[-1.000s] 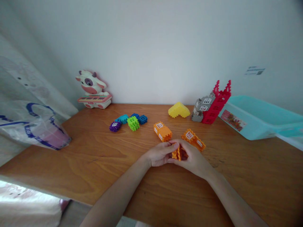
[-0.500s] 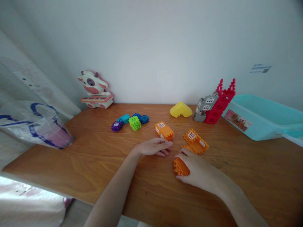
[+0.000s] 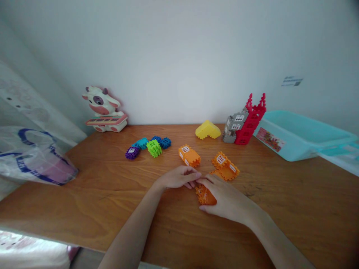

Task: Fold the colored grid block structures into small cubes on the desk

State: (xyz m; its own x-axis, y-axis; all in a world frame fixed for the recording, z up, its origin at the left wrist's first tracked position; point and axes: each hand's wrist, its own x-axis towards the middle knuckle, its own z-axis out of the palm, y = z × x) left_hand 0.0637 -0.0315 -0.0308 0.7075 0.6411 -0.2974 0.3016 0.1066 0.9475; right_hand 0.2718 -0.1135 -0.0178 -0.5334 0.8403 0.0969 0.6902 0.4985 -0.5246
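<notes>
In the head view my right hand (image 3: 228,198) is wrapped round an orange interlocking building panel piece (image 3: 205,195) with toothed edges, low over the wooden table. Its thumb lies along the near side and its fingers over the far side. My left hand (image 3: 179,177) is palm down with fingers loosely bent and apart, its fingertips close to the right fingers; whether they touch the piece I cannot tell. Just beyond sit an orange box of joined panels (image 3: 190,155) with white windows and, to the right, an open orange assembly (image 3: 226,167).
Behind are purple (image 3: 132,152), light blue, green (image 3: 154,148) and dark blue panel stacks, a yellow roof piece (image 3: 208,130) and a grey-and-red tower (image 3: 246,127). A turquoise bin (image 3: 303,136) stands right. A cow keyboard toy (image 3: 105,112) and plastic bag (image 3: 42,160) are left.
My right hand has brought the orange panel piece closer to my left hand, and their fingertips now meet or nearly meet. The whole view has shifted slightly.
</notes>
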